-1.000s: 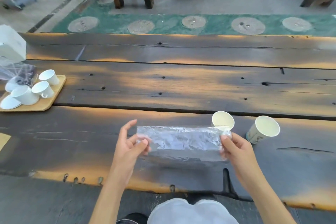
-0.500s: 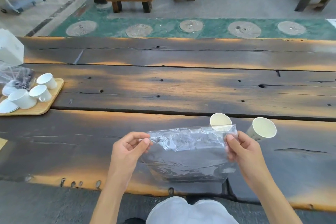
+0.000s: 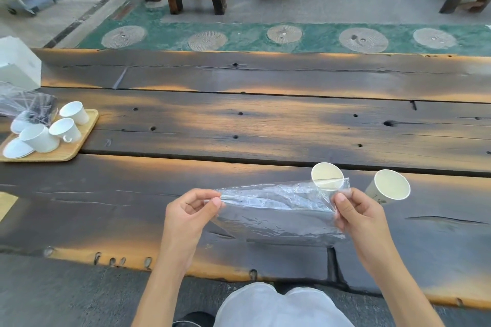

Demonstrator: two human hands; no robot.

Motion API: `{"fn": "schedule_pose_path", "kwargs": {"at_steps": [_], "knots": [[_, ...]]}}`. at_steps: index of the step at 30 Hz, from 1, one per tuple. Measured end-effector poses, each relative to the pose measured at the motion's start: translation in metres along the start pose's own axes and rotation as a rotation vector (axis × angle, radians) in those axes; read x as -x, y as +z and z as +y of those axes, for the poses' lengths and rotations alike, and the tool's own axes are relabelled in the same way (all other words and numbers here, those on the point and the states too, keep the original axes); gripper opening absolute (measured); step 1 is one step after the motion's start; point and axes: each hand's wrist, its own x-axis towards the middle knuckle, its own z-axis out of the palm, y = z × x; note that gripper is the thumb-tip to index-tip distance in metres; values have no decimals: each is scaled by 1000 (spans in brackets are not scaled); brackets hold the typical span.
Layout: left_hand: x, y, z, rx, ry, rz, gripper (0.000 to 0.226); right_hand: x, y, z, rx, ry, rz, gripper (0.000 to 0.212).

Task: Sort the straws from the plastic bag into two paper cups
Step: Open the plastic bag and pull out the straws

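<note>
Far to the left on the dark plank table (image 3: 265, 127) sits a pale wooden tray (image 3: 77, 146) with white ceramic cups (image 3: 65, 129) and saucers on it, a crumpled clear wrapper (image 3: 26, 106) draped over its far corner, and a white box (image 3: 16, 64) just behind that.

Nearer the person's edge of the table, the left hand (image 3: 188, 216) has its fingers curled, thumb and forefinger pinching the left end of the plastic bag (image 3: 279, 210). The bag is held above the tabletop, stretched out between the two hands with its long axis running left to right, roughly level and parallel to the table's near edge. It is clear, thin and heavily wrinkled, catching silvery glints; the dark wood shows through it. Whether straws lie inside cannot be made out.

The right hand (image 3: 356, 216) pinches the bag's right end, thumb on the near face, fingers curled behind. The hands are well apart, each clamped on its own end.

Behind the bag's right corner stands a paper cup (image 3: 327, 175), seen partly through the plastic, its mouth open. A second paper cup (image 3: 390, 187) stands just to the right of it, apart from the bag.
</note>
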Motion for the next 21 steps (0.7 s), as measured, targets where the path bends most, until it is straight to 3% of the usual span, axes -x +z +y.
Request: {"fn": "schedule_pose_path", "kwargs": {"at_steps": [15,19,21], "knots": [[-10,-4,6,40,12,85,18,0,0,-2,164,-15,-50,24],[-10,-1,13,-95,79,61,16,2,6,-13,98,-24,-73,41],[-10,0,13,-361,200,39,21,3,10,-17,67,-23,-76,37]]}}
